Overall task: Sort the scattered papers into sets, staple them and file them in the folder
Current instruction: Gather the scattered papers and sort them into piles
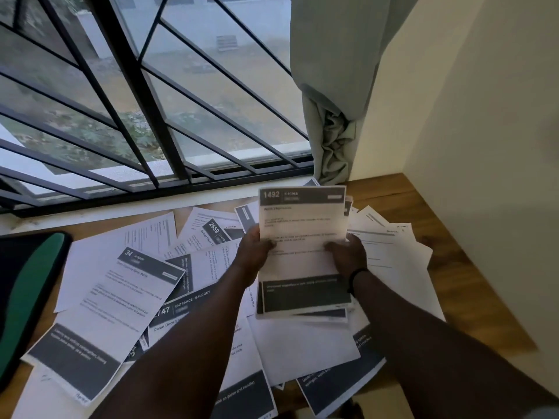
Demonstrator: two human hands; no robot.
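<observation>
Above bench (453, 207) by barred window (136, 101): both hands hold small stack (302, 252) of sheets upright, top sheet headed 1492 Kitchen. Left hand (254, 252) pinches stack's left edge, thumb on front; right hand (348, 255) pinches right edge, thumb on front. Scattered papers (127, 297) cover bench below, overlapping, several headed Kitchen, others Living, Entrance. Dark green folder (27, 297) lies at far left. Stapler not visible. Step, by judgement: gathering one set. Next move likely calls for matching header, adding sheet, squaring edges.
</observation>
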